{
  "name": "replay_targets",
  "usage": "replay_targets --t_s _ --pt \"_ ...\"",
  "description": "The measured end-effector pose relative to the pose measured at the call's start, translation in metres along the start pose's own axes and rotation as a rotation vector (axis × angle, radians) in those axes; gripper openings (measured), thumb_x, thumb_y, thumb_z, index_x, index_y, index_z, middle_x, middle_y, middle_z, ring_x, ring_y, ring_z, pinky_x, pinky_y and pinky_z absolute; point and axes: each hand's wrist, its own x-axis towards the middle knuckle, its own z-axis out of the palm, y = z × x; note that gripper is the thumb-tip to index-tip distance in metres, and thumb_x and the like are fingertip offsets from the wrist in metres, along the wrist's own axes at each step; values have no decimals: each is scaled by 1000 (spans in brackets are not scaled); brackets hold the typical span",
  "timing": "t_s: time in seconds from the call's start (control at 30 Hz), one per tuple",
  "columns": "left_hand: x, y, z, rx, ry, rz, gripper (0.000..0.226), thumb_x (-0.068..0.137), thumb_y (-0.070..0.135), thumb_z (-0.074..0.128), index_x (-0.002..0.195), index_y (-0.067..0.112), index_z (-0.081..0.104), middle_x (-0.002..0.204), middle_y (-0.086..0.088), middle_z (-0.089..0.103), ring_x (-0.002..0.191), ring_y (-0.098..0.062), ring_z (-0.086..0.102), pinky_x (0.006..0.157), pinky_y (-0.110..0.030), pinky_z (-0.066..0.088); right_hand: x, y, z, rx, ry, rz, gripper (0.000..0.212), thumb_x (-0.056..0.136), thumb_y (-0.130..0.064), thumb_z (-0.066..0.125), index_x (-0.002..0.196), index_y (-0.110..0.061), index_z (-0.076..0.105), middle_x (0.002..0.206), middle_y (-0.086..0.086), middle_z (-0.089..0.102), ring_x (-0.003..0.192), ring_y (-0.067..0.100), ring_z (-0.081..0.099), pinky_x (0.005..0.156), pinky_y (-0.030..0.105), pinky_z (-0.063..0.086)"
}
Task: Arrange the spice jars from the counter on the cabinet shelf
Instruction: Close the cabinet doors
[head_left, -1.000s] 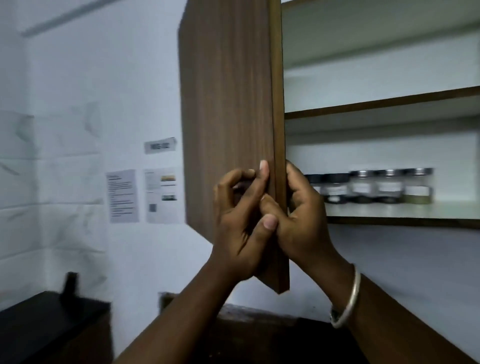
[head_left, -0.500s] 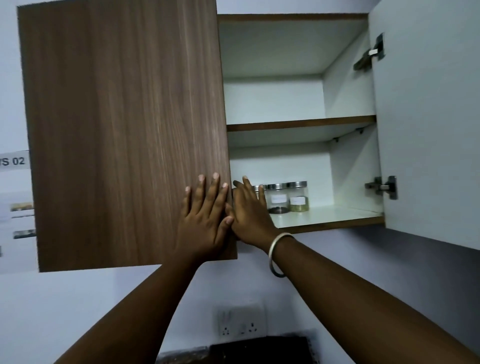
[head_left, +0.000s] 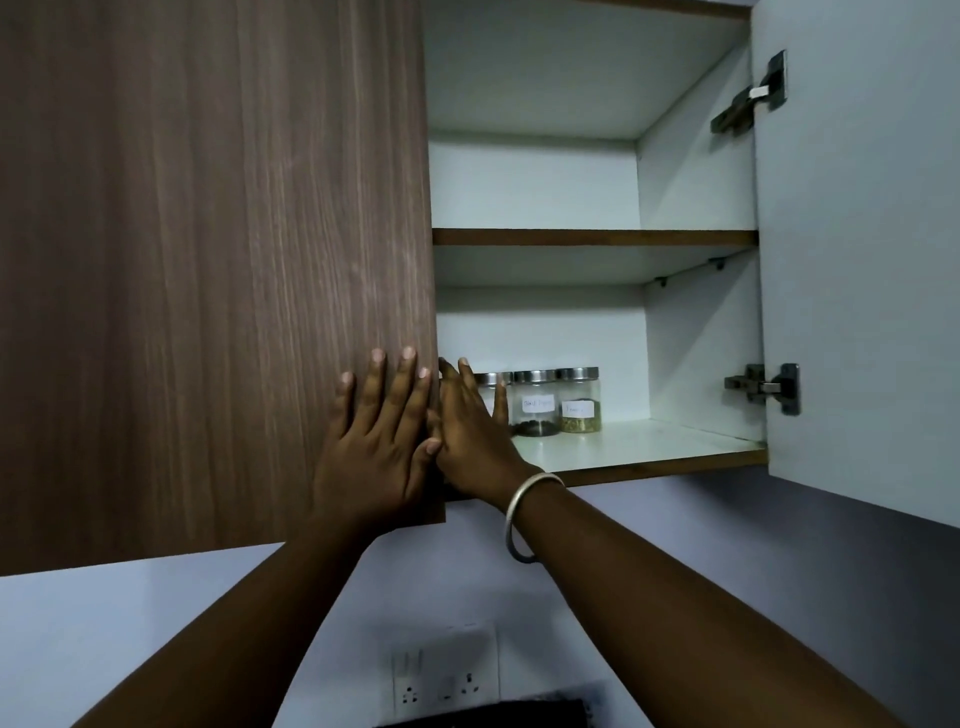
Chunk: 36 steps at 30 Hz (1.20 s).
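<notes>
Spice jars (head_left: 556, 401) sit beyond both hands. Left hand (head_left: 374, 449) lies flat, fingers straight, on the lower right corner of the wooden door (head_left: 208, 260). Right hand (head_left: 470, 434), fingers straight and gripping nothing, is just right of the door's edge. Farther right of the door, the jars stand together on the lower shelf (head_left: 654, 449).

The cabinet door (head_left: 208, 260) at nine o'clock is dark brown with fine vertical wood-grain streaks. The cabinet interior (head_left: 535, 187) is white and its shelf edges (head_left: 592, 237) are brown. The open door (head_left: 857, 260) at three o'clock is plain pale grey-white. Both clear with silver lids and white labels, the black-filled jar (head_left: 537, 402) stands at nine o'clock of the olive-filled jar (head_left: 579, 400). The bangle (head_left: 509, 519) is silver. The wall (head_left: 156, 623) at six o'clock is pale lilac-grey, and the socket (head_left: 447, 675) is white.
</notes>
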Motion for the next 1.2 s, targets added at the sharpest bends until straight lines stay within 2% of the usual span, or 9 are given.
replay_targets --t_s 0.17,0.27,0.4,0.53,0.67,0.87,0.93,1.07,1.2 --pt "2 3 -13 -34 -14 4 65 109 44 22 161 6 28 170 -16 23 158 -39 18 125 -60 17 -3 -4 -7 -24 -74 48 61 107 -36 30 161 -20 6 171 -5 -6 157 19 -16 119 63 -15" --pt "8 13 -29 -175 -94 -66 70 108 52 14 161 9 30 170 -13 22 159 -36 16 125 -61 16 -11 -12 -37 -174 -167 83 64 105 -44 36 160 -20 13 171 -2 -12 156 24 -17 118 68 -9" --pt "18 41 -42 -476 -56 -107 69 107 58 7 164 21 19 173 2 15 161 -24 11 126 -53 14 -46 -17 -99 -267 -52 35 75 102 -59 33 161 -15 17 172 3 -3 158 26 -7 121 65 -5" --pt "56 129 -80 -885 139 -17 68 109 55 3 164 20 24 173 11 15 161 -21 10 129 -42 6 -102 -21 -173 -228 83 30 67 106 -52 29 161 -14 19 172 4 1 158 23 -6 123 58 -7" --pt "98 220 -128 -1256 203 38 82 106 62 6 159 4 31 169 -7 29 159 -28 20 125 -62 18 -166 -13 -259 -342 187 142 67 107 -50 28 161 -12 18 172 3 2 158 19 -7 125 53 -7" --pt "137 351 -192 -1625 322 259 74 107 60 15 160 9 28 168 -13 29 158 -33 23 121 -69 23 -261 -5 -367 -695 289 255 71 105 -53 30 160 -10 22 171 5 6 158 18 -6 126 50 -2" --pt "148 387 -210 -1683 345 305 80 107 61 13 158 2 32 169 -14 30 158 -32 23 121 -68 23 -285 -3 -392 -761 332 283 77 100 -60 23 160 -11 22 171 3 6 158 16 -7 126 49 -1" --pt "165 442 -247 -1807 254 330 92 101 71 5 160 6 31 170 -5 27 160 -23 17 124 -61 21 -320 13 -422 -642 449 416 81 94 -65 15 162 -21 16 171 -7 0 156 9 -12 127 49 -1" --pt "175 481 -271 -1879 125 295 93 96 75 -1 162 17 29 171 1 24 161 -14 12 128 -53 14 -333 42 -439 -314 633 510 81 89 -72 20 161 -33 19 171 -9 -3 155 1 -7 128 49 7"
